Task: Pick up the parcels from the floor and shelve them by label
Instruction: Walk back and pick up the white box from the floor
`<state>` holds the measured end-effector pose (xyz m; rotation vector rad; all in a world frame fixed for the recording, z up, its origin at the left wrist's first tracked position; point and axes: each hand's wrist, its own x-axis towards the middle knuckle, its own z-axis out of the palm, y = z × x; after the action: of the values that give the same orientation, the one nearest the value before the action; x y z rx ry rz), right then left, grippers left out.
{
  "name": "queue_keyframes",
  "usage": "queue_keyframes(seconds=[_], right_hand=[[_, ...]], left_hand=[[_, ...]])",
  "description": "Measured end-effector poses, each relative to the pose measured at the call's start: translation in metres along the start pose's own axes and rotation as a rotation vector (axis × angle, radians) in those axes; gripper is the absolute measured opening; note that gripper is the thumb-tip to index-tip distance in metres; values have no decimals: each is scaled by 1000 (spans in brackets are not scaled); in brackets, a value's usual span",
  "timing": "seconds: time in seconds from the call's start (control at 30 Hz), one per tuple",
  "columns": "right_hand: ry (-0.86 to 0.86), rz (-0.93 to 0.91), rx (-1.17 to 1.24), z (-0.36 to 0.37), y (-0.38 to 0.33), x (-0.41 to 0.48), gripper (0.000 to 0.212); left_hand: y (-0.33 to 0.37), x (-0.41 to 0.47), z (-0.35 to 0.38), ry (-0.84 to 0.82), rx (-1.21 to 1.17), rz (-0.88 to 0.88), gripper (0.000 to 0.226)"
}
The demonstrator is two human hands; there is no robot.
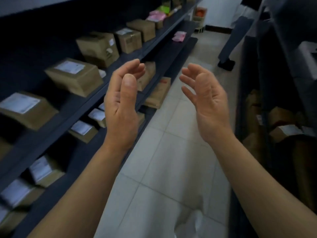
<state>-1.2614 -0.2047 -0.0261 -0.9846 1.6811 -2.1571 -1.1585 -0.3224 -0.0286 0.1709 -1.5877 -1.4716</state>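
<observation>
Tiled floor (171, 152), dark shelves (72, 107), seemingly blurred

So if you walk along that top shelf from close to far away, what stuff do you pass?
Near to far along the shelf: white-labelled box → second labelled box → big brown box → smaller taped box → plain brown box → pink packets → green packet.

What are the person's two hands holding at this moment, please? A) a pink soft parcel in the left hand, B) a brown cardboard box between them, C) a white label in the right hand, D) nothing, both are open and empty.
D: the left hand and right hand are raised over the tiled floor with fingers spread and palms facing, nothing between them.
</observation>
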Motion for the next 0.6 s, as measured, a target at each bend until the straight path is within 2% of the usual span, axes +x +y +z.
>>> queue_keyframes(seconds=[0.13, 0.27, 0.4, 0.5, 0.6], right_hand=[[-104, 44, 25, 85, 1, -61, 69], [-193, 45, 63, 140, -18, -110, 67], [-309, 71, 61, 176, -35, -158, 41], [-414, 86, 66, 194, -40, -201, 30], [-493, 125, 110, 206, -40, -248, 29]], left_hand=[[36, -48, -85, 96, 70, -37, 38], [80, -93, -138, 140, 135, -2, 35], [125, -142, -186, 254, 200, 54, 34], [158, -193, -212, 364, 267, 84, 34], [185, -247, -221, 456, 316, 74, 36]])
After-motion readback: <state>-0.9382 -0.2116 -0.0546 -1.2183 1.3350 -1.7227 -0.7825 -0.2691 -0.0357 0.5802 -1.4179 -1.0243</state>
